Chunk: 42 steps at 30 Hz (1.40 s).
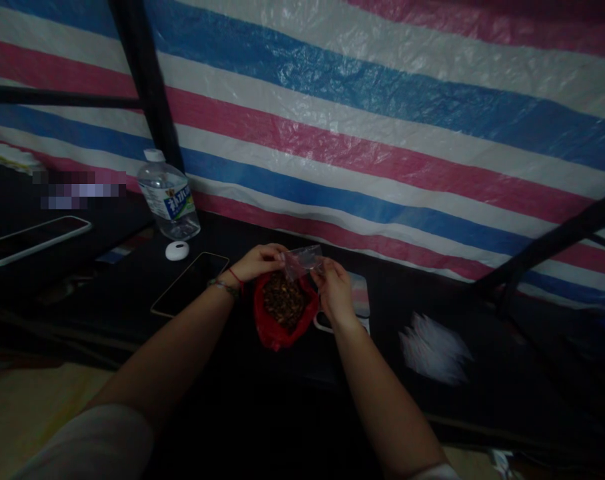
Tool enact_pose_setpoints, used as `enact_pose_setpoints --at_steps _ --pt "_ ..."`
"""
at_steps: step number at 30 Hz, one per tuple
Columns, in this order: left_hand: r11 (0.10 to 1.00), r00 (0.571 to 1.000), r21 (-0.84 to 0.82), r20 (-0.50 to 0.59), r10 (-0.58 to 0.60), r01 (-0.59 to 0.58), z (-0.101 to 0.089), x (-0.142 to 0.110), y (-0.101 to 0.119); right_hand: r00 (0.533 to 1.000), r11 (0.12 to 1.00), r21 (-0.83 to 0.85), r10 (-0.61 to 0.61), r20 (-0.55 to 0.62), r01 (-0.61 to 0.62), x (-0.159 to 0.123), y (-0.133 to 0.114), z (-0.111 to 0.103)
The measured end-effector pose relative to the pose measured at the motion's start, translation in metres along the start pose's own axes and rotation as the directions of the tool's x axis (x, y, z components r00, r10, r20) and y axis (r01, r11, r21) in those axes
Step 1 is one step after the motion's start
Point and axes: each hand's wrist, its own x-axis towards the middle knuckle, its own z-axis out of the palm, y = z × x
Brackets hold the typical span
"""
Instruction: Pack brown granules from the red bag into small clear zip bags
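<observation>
A small clear plastic bag (303, 260) is stretched between my two hands, above a red bag. My left hand (258, 261), with a red string and a beaded bracelet at the wrist, pinches its left end. On the other side my right hand (335, 283) pinches the right end. Below them the open red plastic bag (275, 337) stands on the dark table, holding many small brown pieces (283, 301) whose kind I cannot make out. Beneath my right hand, partly hidden by it, lies a pale pink and white phone-like item (361, 293).
A dark phone (189, 285) and a white earphone case (177, 251) lie to the left, near a clear bottle (169, 197). Further left is a white-edged phone (37, 240). A blurred pile of clear bags (435, 350) lies right. Striped sheeting (332, 140) hangs behind dark metal bars (149, 87).
</observation>
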Motion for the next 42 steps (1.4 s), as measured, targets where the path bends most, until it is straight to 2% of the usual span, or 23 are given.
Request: enact_pose_setpoints --at_steps 6,10,15,19,22,24,29,33,35,42 --pt "0.998 1.0 -0.068 -0.015 -0.02 0.019 0.001 0.0 -0.003 0.999 0.997 0.065 0.036 -0.014 -0.035 -0.002 -0.005 0.003" --pt "0.996 0.999 -0.09 -0.014 -0.029 0.027 0.002 -0.001 -0.002 0.998 0.999 0.04 0.015 0.054 -0.017 -0.002 -0.003 0.002" --pt "0.995 0.999 -0.094 0.035 -0.026 0.03 0.0 0.0 0.0 0.988 0.979 -0.187 -0.048 0.147 0.075 -0.001 0.003 -0.003" --pt "0.996 0.997 -0.087 0.079 -0.017 0.024 0.0 0.001 0.001 0.973 0.859 -0.475 -0.106 0.205 0.193 -0.002 -0.001 -0.005" --pt "0.997 0.997 -0.069 0.068 -0.032 0.036 0.001 0.001 0.001 0.963 0.785 -0.573 -0.106 0.249 0.234 -0.005 -0.005 -0.003" --pt "0.997 0.997 -0.058 0.069 -0.044 0.048 0.002 0.0 -0.001 0.963 0.799 -0.561 -0.08 0.257 0.216 -0.007 -0.006 -0.001" --pt "0.983 0.996 -0.159 0.028 -0.084 0.087 0.004 0.0 -0.006 0.978 0.913 -0.395 -0.019 0.206 0.101 -0.007 -0.001 0.0" --pt "0.997 0.993 -0.077 0.121 0.006 0.003 0.004 0.002 0.001 0.986 0.969 -0.248 0.032 0.163 0.01 -0.004 0.004 -0.002" --pt "0.998 0.99 -0.037 0.133 0.05 -0.045 0.004 0.003 0.005 0.988 0.98 -0.2 0.052 0.144 -0.022 -0.003 0.004 -0.002" --pt "0.99 0.999 -0.14 -0.037 -0.019 0.013 0.006 0.001 -0.001 0.998 0.983 -0.181 0.034 0.048 -0.025 0.0 -0.003 -0.003"
